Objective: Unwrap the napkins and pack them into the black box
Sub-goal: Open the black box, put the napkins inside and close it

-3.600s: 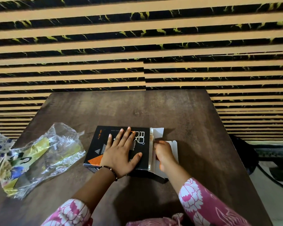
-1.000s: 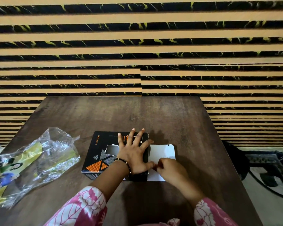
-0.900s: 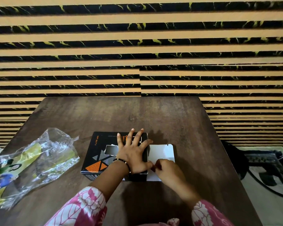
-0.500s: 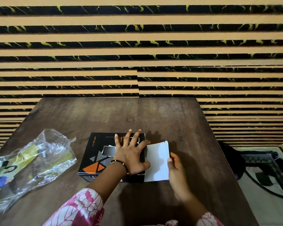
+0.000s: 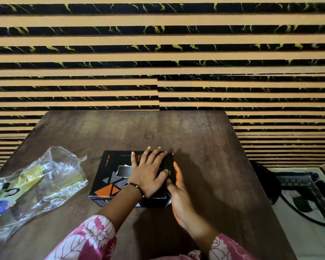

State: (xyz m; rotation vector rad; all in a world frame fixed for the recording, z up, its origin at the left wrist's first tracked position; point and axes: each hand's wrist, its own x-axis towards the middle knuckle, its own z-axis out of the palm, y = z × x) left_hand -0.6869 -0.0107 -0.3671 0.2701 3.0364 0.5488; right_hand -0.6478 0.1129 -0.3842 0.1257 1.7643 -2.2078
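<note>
Black rectangular cardboard box [image 5: 120, 177] with orange triangle print lies flat at lower centre of the dark brown wooden table [image 5: 204, 147], long axis running left-right across the frame, its "INFINITY" lettering along the left end. Left hand [image 5: 148, 175] lies flat on the box top, fingers straight and spread, pressing down. Right hand [image 5: 178, 192] stands against the box's right end, fingers straight along the folded-up end flap, thumb at the near right corner. Crumpled clear plastic wrapper [image 5: 45, 184] with yellow print sits at lower left, near the table's left edge, apart from the box. Bare tabletop behind and to the right of the box. Striped tan-and-black wall [image 5: 158, 53] fills the upper frame.
</note>
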